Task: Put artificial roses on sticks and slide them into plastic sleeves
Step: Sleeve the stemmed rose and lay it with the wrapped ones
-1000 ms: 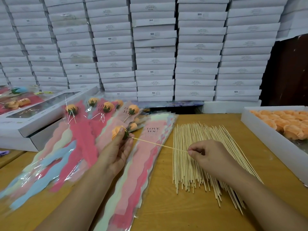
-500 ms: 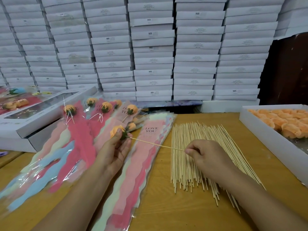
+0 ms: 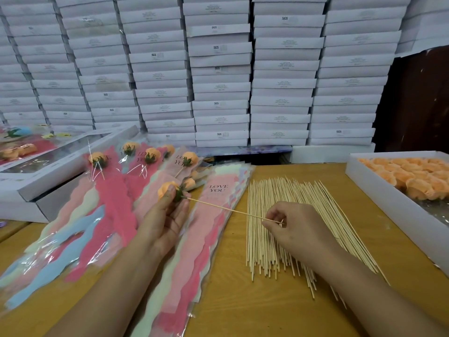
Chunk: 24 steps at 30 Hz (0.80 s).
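While the left hand (image 3: 167,215) cradles a soft orange artificial rose (image 3: 167,188) at centre-left of the frame, the right hand (image 3: 294,227) pinches the far end of a thin pale wooden stick (image 3: 226,209) entering its green base. Both look featherweight — the petals crushable, the stick stiff but snappable — so grip belongs at the base and close along the shaft, above the yellow wooden bench (image 3: 243,312).

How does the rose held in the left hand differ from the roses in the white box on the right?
The held rose is mounted on a stick; the boxed roses show no sticks. The held rose is single, gripped by the left hand above the sleeves, while the boxed roses lie packed together in the white box. Its green base shows; theirs do not. Both are orange.
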Available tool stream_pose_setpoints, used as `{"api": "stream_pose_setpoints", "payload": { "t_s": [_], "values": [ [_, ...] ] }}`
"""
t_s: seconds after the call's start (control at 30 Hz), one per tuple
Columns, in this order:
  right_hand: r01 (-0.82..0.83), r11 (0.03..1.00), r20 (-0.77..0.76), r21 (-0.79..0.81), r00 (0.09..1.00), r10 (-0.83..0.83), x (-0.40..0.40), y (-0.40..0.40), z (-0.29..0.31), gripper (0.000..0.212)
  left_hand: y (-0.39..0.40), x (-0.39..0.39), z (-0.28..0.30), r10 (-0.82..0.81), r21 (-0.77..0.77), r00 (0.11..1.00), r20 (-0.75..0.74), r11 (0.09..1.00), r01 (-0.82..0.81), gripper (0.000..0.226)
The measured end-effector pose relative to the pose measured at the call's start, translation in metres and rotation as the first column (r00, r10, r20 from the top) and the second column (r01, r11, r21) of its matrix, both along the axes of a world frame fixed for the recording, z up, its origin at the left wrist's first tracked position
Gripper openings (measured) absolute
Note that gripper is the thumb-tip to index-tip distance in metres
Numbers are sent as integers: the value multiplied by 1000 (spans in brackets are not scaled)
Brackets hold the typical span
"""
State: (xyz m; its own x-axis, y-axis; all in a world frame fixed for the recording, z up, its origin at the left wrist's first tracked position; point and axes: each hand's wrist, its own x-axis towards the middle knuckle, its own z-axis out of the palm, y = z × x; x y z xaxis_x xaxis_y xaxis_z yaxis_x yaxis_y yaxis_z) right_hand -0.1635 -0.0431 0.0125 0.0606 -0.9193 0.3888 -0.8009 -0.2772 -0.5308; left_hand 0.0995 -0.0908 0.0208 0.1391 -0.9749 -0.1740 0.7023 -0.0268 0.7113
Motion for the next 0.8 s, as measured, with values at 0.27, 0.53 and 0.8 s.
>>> {"api": "stream_pose_setpoints", "payload": {
  "t_s": [0.27,0.53,0.8],
  "values": [
    [-19,1000,23,-8,1000,20,-2,3,3,10,4,1,1,-31,-12,999,-21,999,31,12],
    [-54,998,-73,-20,996,53,-6,2,3,19,5,0,3,-48,-28,999,-7,998,48,12],
    [-179,963,168,202,975,147,-2,0,5,19,3,0,1,-57,-52,993,105,997,63,35]
  ]
}}
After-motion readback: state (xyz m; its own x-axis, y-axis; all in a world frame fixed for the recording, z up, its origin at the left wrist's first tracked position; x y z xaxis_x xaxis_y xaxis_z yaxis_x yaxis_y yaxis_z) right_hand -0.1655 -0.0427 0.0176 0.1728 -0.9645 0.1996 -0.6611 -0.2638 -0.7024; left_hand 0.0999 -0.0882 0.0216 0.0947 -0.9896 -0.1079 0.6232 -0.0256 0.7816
